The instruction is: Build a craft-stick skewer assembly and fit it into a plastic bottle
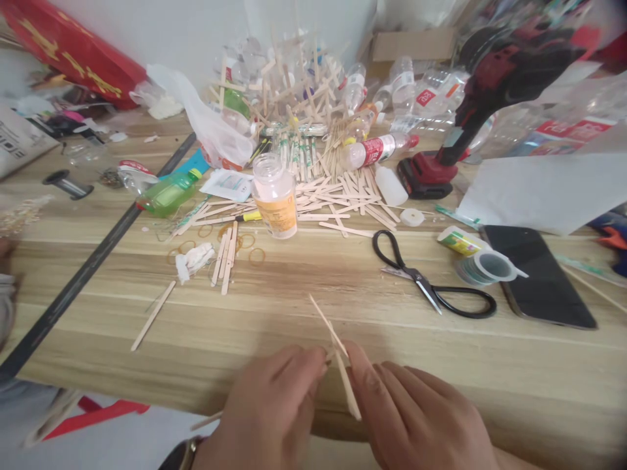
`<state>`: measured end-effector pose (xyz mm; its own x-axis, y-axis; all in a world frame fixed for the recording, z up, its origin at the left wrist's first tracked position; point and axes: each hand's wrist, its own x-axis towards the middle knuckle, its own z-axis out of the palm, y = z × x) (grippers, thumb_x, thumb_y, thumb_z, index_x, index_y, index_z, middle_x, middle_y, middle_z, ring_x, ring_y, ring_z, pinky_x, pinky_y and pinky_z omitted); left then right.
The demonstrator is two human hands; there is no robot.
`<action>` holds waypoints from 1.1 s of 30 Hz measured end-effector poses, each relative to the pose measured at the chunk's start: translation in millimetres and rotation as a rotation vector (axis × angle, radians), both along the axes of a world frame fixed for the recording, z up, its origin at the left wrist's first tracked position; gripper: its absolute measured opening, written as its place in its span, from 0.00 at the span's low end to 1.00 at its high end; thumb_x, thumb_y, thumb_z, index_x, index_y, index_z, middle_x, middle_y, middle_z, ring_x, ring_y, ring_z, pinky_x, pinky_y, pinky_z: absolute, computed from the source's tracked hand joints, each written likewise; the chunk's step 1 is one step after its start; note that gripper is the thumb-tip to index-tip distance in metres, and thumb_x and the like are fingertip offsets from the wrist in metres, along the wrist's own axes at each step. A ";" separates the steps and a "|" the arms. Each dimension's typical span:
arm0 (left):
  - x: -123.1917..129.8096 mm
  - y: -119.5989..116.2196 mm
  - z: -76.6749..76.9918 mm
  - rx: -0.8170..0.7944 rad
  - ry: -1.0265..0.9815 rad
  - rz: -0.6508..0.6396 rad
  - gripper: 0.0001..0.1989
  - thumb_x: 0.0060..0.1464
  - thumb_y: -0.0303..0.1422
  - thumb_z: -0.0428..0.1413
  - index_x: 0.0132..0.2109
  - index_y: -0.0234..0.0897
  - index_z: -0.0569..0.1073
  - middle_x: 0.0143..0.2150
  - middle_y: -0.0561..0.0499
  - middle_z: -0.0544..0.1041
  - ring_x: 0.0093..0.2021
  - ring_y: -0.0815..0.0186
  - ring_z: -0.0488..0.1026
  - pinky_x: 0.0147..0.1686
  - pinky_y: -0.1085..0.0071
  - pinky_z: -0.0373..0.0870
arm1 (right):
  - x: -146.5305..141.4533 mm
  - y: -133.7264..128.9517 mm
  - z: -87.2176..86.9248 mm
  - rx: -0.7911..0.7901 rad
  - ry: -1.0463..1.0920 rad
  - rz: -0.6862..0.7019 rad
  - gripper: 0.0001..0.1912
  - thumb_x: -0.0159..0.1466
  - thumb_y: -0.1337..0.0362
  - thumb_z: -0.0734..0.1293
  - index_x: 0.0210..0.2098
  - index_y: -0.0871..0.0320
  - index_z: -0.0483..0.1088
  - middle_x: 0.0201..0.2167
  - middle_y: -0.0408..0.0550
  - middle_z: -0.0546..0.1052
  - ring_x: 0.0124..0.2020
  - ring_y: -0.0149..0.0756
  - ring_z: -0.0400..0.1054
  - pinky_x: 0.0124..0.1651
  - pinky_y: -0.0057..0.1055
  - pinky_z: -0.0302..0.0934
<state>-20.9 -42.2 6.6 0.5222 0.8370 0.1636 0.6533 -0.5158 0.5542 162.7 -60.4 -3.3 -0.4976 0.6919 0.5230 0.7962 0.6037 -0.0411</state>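
Craft sticks: two or more pale sticks point(345, 380) are crossing between the hands, just above the table's near edge point(337, 408), their tips jutting past the fingers.
Left hand point(274, 398): its fingers are curling closed, pinching the sticks near the crossing; the exact grip is blurring.
Right hand point(426, 411): its thumb and bent fingers are closing on the sticks' right side.
Scissors point(416, 277): lying open beyond the right hand.
Jar point(277, 205): standing upright before the stick pile point(337, 189).
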 end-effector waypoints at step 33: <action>8.2 12.2 7.7 -1.117 -0.513 0.157 0.18 0.60 0.44 0.50 0.27 0.37 0.62 0.21 0.59 0.54 0.22 0.74 0.48 0.20 0.77 0.47 | 7.5 6.9 8.0 -0.060 -0.121 0.126 0.22 0.67 0.78 0.48 0.42 0.72 0.72 0.19 0.47 0.74 0.16 0.33 0.67 0.15 0.31 0.60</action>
